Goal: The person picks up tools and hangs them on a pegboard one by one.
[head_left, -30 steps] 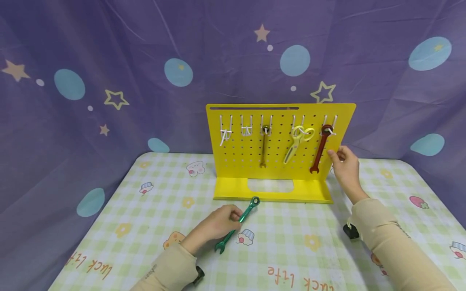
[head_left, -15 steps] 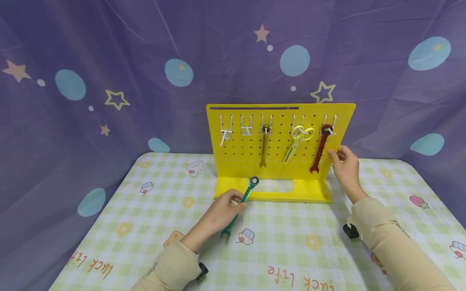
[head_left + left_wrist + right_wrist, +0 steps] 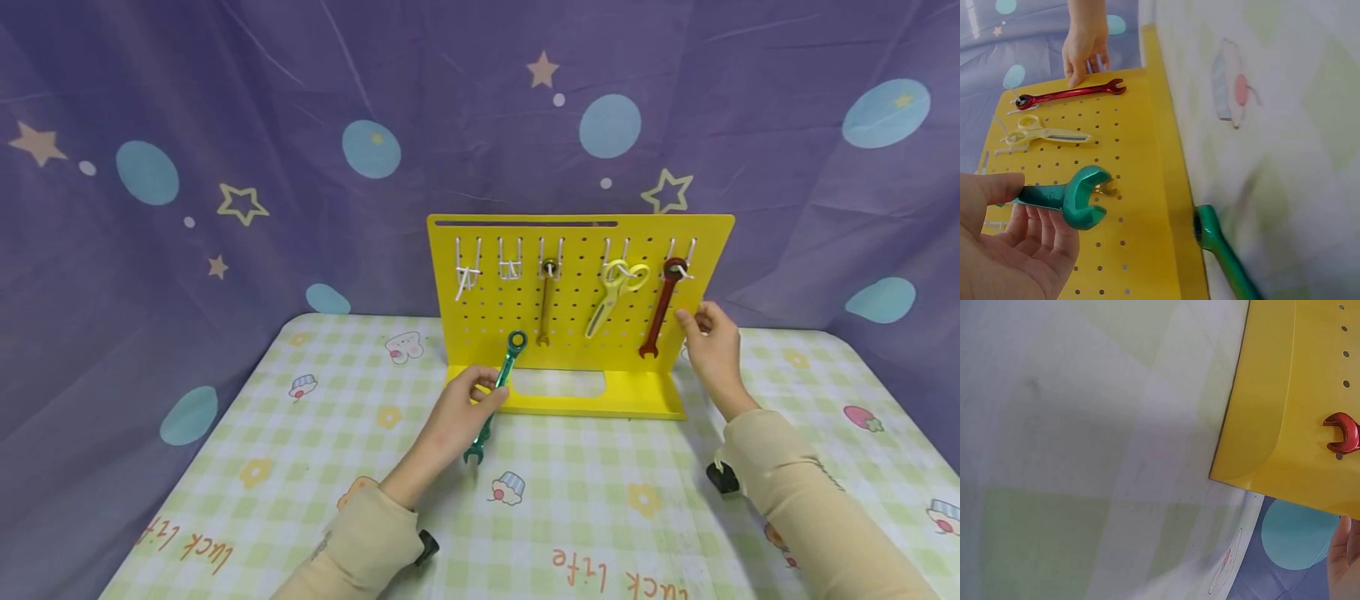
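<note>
My left hand [image 3: 457, 417] pinches a green combination wrench [image 3: 511, 358] between thumb and fingers, in front of the yellow pegboard [image 3: 573, 337]. The wrench's ring end points up towards the board; its open end [image 3: 1085, 199] points down towards the table. A second green wrench [image 3: 1225, 256] lies by the board's base in the left wrist view, mostly hidden behind the left hand in the head view. My right hand [image 3: 712, 346] holds the board's right edge with thumb and fingers. On the board hang a gold wrench [image 3: 545, 308], yellow scissors [image 3: 613, 292] and a red wrench [image 3: 663, 308].
Two white hooks [image 3: 467, 279] at the board's left bear nothing. The board's base [image 3: 637, 404] has a raised front lip and a cutout. A checked tablecloth [image 3: 585, 467] covers the table, and a purple curtain [image 3: 300, 233] hangs behind.
My left hand has carried the green wrench up and forward, from near the tablecloth to in front of the board's lower part, tipping it more upright. The right hand stays at the board's edge.
</note>
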The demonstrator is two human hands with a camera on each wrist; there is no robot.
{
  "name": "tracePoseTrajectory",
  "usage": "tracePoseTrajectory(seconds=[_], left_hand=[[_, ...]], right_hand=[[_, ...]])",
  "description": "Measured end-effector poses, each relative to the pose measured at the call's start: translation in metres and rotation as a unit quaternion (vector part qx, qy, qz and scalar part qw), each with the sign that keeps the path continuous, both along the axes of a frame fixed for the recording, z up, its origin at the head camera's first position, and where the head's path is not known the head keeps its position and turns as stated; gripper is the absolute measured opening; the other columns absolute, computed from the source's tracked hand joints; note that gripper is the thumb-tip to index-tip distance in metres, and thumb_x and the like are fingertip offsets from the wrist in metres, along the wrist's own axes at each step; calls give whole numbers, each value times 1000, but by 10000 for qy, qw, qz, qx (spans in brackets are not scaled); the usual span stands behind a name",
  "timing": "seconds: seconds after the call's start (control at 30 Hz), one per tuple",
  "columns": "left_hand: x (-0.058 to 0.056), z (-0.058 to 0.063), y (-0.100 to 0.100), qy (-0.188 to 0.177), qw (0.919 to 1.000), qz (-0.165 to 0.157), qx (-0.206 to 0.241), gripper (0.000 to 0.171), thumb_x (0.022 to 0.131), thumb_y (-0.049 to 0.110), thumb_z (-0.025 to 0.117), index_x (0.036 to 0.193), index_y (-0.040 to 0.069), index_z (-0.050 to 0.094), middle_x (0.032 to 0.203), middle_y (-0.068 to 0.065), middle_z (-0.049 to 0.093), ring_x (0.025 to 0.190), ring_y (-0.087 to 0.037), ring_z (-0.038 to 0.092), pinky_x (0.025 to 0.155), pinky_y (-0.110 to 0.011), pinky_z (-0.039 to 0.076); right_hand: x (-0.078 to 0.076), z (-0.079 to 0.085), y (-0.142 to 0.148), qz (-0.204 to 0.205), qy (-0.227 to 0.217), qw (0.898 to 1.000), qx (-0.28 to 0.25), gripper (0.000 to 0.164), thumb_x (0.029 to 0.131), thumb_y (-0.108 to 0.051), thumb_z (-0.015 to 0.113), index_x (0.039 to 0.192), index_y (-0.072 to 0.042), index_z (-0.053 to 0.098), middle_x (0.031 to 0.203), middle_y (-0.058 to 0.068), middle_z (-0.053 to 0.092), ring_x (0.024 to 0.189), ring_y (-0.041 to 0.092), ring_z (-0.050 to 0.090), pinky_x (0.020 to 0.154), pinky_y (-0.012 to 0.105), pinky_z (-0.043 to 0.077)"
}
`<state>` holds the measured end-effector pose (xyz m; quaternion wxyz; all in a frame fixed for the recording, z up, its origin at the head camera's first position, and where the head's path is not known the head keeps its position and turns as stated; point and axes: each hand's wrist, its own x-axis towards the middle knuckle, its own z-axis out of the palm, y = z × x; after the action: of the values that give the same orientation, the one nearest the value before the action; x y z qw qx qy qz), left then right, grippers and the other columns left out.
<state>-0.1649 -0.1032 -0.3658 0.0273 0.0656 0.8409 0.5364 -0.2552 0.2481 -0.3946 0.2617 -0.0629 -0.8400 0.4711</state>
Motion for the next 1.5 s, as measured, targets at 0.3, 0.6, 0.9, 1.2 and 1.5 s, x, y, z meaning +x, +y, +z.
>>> tracePoseTrajectory(seconds=[0.3, 0.6, 0.9, 1.2, 1.5], left_hand=[[-5, 15, 6, 480, 9981, 90, 380, 22, 98, 18, 65, 114, 5, 64, 108, -8, 62, 92, -23, 55, 71, -33, 49], [-11, 29, 14, 545, 9967, 169, 580, 25, 98, 23, 65, 118, 8, 63, 115, -6, 62, 101, -25, 55, 75, -32, 50], [-22, 40, 20, 568, 9957, 340, 655, 27, 98, 26, 64, 120, 10, 62, 115, -3, 62, 102, -22, 53, 80, -36, 48], [-35, 40, 23, 505, 9950, 492, 702, 28, 98, 25, 64, 122, 11, 61, 119, -4, 60, 106, -24, 54, 85, -40, 49], [-48, 38, 26, 478, 9950, 508, 709, 27, 99, 24, 64, 121, 9, 61, 116, -5, 61, 106, -23, 55, 86, -39, 50]], right_hand=[[1, -1, 0, 15, 101, 9999, 9, 29, 99, -23, 61, 92, 4, 53, 91, 16, 65, 72, -6, 50, 58, 10, 43], [0, -1, 0, 40, 28, 10000, 27, 31, 99, -25, 60, 94, 4, 54, 95, 21, 66, 73, -7, 49, 58, 11, 43], [1, 0, -1, 42, 30, 10000, -16, 31, 99, -25, 60, 97, 5, 56, 100, 24, 66, 74, -6, 49, 59, 10, 44], [1, -1, 0, 121, 59, 9999, -26, 32, 99, -25, 60, 99, 6, 57, 99, 23, 66, 75, -6, 49, 60, 10, 44], [2, 0, 0, 97, 19, 9999, -25, 33, 100, -27, 59, 99, 6, 56, 100, 25, 66, 77, -5, 50, 61, 10, 43]])
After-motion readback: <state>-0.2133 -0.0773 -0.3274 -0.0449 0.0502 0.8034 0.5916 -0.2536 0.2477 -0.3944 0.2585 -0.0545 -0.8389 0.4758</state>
